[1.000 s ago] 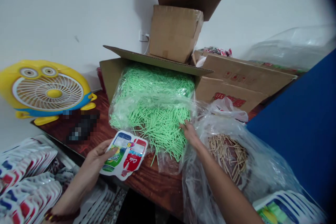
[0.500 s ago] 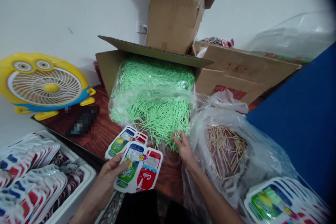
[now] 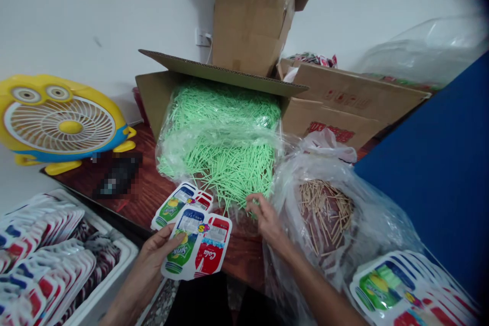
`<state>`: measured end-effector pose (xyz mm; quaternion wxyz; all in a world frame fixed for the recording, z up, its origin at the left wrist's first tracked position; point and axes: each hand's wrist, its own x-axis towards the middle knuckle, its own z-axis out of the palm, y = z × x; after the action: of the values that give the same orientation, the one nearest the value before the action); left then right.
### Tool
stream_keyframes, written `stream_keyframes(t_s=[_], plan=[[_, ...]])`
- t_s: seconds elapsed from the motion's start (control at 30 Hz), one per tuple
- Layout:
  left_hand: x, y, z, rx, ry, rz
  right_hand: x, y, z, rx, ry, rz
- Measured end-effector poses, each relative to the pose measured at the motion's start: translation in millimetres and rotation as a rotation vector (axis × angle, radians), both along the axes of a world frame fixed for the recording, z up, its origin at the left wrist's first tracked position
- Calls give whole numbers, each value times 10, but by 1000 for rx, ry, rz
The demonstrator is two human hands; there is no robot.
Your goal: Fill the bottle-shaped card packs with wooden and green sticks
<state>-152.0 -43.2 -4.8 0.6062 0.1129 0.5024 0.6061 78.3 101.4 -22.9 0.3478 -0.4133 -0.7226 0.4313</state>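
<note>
My left hand grips a flat printed packet between thumb and fingers; it is shaped like two drink containers, a green Sprite one and a red Cola one. Behind it, more packets of the same print lie on the table. My right hand is at the front right edge of a loose heap of thin green sticks. Its thumb and fingertips are curled together, with green showing just under them. The heap spills from a clear plastic bag in an open cardboard box.
To the right, a clear plastic bag holds brown sticks. Packets are stacked at the lower right. A white foam box of packets stands lower left. A yellow fan sits by the wall. A blue panel borders the right.
My right hand's fingers have curled in slightly at the edge of the green sticks. My left hand keeps the packet in nearly the same place. The whole view has shifted slightly.
</note>
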Motion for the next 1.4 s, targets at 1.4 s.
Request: stream_keyframes(t_s=[1.4], plan=[[121,-39,-85,18,7,-92,-72,672,-73,258,-782,-39]])
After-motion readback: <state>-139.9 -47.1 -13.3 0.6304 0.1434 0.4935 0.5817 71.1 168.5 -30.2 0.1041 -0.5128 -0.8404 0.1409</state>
